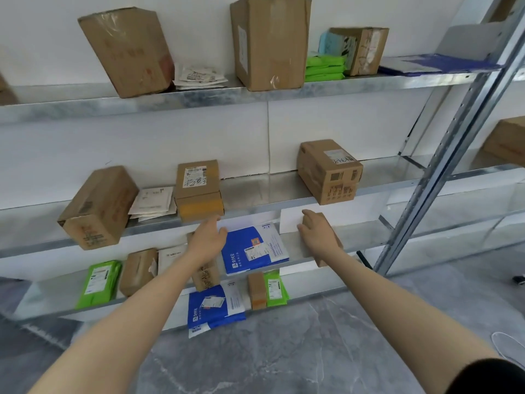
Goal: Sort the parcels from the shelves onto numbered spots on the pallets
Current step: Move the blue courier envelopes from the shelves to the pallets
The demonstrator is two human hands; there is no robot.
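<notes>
My right hand (316,233) lies over a small brown box (337,243) on the third shelf, fingers over its top and thumb down its left side. My left hand (208,240) reaches forward with straight fingers and holds nothing. It hovers at the front edge of the second shelf (255,194), just below a small stacked cardboard box (199,191) and left of a blue mailer (254,248). Another brown box with writing (206,275) is partly hidden behind my left wrist. No pallets are in view.
Metal shelves hold many parcels: large cardboard boxes (270,41) on top, a labelled box (329,172) and white envelopes (153,203) on the second shelf, green mailers (98,282) and a second blue mailer (216,308) lower down. A slanted steel upright (443,166) stands at right. Grey floor lies below.
</notes>
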